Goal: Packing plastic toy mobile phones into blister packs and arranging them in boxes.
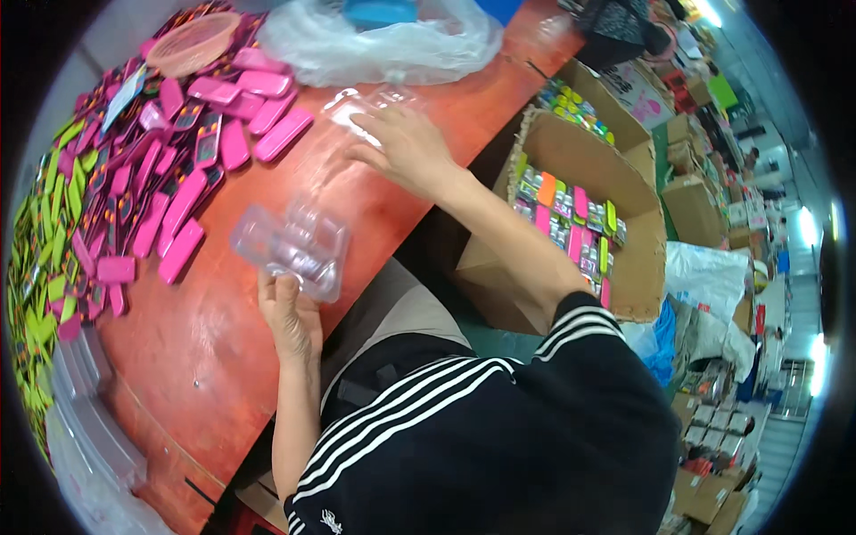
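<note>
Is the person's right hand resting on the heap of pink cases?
No. The right hand reaches to a clear plastic shell on the bare red table; the pink cases lie apart, further left.

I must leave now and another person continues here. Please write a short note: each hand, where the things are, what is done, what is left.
Left hand: holds a clear plastic blister tray at the table edge.
Right hand: reaches onto another clear tray farther up the red table.
Pink cases lie piled on the left, loose.
Done: packed items fill the cardboard box.
Left: the pile is still big.
</note>
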`<state>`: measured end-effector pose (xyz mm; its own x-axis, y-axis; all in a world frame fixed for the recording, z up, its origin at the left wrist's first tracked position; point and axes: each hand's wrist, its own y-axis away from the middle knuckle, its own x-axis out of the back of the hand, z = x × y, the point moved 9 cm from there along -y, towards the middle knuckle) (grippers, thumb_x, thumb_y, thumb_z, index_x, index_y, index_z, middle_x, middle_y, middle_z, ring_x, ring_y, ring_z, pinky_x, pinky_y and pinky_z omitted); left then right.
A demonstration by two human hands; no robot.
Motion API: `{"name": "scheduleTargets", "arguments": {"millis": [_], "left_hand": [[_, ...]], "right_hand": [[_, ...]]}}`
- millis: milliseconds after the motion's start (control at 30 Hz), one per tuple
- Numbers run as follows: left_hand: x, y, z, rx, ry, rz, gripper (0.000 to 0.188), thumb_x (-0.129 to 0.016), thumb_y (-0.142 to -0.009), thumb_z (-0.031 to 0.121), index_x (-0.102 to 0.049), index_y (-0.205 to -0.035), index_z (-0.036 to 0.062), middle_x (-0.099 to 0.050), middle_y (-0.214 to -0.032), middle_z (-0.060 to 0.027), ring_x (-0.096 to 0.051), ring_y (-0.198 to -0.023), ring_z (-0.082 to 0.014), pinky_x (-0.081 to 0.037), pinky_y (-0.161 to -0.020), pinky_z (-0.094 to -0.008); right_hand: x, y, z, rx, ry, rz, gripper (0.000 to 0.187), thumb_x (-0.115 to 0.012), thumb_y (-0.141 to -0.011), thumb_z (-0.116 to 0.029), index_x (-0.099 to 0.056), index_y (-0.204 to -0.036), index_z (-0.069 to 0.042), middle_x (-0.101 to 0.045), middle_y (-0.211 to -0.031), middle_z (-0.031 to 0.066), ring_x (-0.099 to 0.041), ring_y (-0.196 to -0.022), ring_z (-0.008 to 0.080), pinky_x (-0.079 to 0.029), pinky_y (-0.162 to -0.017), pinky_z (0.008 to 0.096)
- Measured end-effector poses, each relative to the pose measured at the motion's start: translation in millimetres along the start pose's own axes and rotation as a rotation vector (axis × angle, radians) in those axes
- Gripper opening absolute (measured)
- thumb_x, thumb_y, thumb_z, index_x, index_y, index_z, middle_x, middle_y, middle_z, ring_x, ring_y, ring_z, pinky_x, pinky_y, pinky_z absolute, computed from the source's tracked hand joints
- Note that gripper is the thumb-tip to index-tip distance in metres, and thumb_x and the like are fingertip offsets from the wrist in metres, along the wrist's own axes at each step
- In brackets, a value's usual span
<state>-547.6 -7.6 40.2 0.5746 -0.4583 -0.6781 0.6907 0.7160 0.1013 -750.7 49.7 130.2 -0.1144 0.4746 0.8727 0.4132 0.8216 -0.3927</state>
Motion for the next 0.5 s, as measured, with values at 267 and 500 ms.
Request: {"name": "scheduleTargets", "arguments": {"millis": [267,500], "left_hand": [[-40.4,-18.7,-25.3,0.107,-0.018,-0.098,0.067,-0.074,-0.072,0.031,-0.041,-0.124,0.0050,-0.053,-0.116,-0.0077,-0.055,-0.103,-0.0210,-0.050,-0.085,-0.0368],[-82.0,-33.5,-67.8,0.275,-0.065,-0.192,0.071,-0.075,-0.072,0.033,-0.039,-0.127,0.0049,-0.052,-0.118,-0.0089,-0.055,-0.105,-0.0222,-0.049,-0.086,-0.0374]], "right_hand": [[-48.9,29.4,116.3,-0.062,0.326,-0.106,0.019,-0.055,-0.079,-0.020,-0.057,-0.093,-0.008,-0.059,-0.094,0.0098,-0.059,-0.085,0.0266,-0.050,-0.068,0.0384],[43.5,65.8,228.4,-0.185,0.752,0.090,0.013,-0.052,-0.078,-0.017,-0.056,-0.069,-0.009,-0.059,-0.066,0.0087,-0.062,-0.059,0.0251,-0.049,-0.050,0.0384]]}}
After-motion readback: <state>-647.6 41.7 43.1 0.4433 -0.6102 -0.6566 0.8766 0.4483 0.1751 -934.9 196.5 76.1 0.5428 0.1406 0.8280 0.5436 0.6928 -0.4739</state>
